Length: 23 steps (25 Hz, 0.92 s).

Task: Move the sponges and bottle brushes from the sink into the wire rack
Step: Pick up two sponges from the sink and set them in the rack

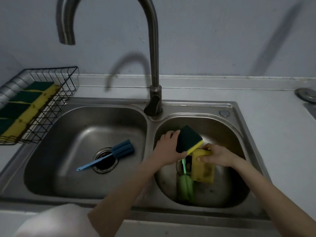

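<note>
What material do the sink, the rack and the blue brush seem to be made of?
Sink: probably stainless steel, with a brushed grey sheen and soft reflections.
Rack: thin black wire, likely coated metal, forming an open grid.
Blue brush: the handle looks like smooth plastic; the ribbed head is possibly foam.

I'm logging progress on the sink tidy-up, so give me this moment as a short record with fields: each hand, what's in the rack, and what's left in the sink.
left hand: grips green-topped sponge
right hand: holds yellow sponge
wire rack: four sponges in a row
left basin: blue brush over the drain
right basin: green brush
</note>
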### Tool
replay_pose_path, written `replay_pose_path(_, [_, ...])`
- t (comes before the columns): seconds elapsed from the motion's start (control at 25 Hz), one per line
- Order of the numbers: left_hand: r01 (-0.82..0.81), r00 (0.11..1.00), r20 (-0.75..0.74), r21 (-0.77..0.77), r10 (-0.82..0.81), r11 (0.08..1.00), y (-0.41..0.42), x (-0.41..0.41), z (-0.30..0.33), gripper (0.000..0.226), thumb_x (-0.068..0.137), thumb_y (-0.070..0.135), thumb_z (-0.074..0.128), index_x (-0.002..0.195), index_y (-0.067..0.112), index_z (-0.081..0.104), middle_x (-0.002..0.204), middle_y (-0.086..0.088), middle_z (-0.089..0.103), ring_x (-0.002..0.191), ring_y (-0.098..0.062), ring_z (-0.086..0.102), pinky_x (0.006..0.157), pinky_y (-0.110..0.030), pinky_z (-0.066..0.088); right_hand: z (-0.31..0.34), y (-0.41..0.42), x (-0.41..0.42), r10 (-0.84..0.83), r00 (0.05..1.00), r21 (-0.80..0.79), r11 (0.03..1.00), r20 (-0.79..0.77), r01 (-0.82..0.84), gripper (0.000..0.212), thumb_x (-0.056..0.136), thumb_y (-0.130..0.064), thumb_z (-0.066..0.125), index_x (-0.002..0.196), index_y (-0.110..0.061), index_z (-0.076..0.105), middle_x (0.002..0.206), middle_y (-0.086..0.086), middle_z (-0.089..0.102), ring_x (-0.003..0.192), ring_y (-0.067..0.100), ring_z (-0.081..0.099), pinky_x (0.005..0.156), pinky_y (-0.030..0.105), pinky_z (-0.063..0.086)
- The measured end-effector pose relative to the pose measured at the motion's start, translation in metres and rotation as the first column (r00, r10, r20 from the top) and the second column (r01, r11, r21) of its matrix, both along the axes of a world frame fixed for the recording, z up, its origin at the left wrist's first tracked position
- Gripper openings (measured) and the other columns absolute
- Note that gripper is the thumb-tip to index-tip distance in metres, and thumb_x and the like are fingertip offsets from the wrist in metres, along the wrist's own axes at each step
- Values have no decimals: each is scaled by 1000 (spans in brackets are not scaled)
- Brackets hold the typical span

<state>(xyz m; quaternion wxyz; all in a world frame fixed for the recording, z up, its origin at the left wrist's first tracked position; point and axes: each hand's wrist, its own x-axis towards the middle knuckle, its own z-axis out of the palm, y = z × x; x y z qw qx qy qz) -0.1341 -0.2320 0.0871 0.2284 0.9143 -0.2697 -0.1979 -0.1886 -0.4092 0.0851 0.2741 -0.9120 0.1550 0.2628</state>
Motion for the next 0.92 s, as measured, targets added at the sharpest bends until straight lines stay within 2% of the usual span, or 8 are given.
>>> replay_pose_path(0.12, [-24,999,29,-50,26,998,25,1,24,79,84,33,60,144,11,14,150,-12,23,136,-30,25,112,-38,26,18,15,-3,-19,998,7,1000,60,19,54,84,-34,62,130,-11,46,130,11,56,119,23,52,84,21,38])
replay_pose_path(0.32, [-105,991,74,-109,113,988,73,-6,46,79,83,34,60,144,13,15,148,-13,24,133,-31,27,111,-43,30,46,49,-6,18,987,-53,999,160,-10,58,86,-38,59,131,-7,42,131,15,54,118,27,53,92,30,43])
replay_pose_path(0.52, [-219,966,103,-160,237,962,129,-17,62,78,84,32,60,144,13,15,148,-13,24,132,-31,27,109,-39,29,66,101,2,62,959,-63,997,277,-46,55,85,-41,58,125,-6,46,125,16,55,113,29,54,90,32,44])
replay_pose_path(0.64, [-272,948,118,-182,296,945,169,-21,69,76,85,31,59,144,12,16,148,-13,24,133,-30,27,110,-37,28,72,137,12,47,934,20,998,355,-58,53,84,-42,59,120,-6,48,120,15,58,109,29,56,92,37,46])
replay_pose_path(0.76, [-333,921,135,-211,365,919,213,-20,75,75,85,29,59,144,12,17,148,-12,24,134,-28,26,110,-36,27,78,179,21,42,911,124,987,410,-102,49,85,-38,59,120,-5,48,114,10,59,102,25,58,86,35,47])
replay_pose_path(0.92, [-406,882,155,-227,445,885,275,-11,84,73,85,29,58,144,13,17,149,-11,23,134,-29,25,109,-39,28,84,236,38,61,876,187,968,479,-170,52,86,-31,59,130,-9,41,123,14,55,111,29,56,98,42,47])
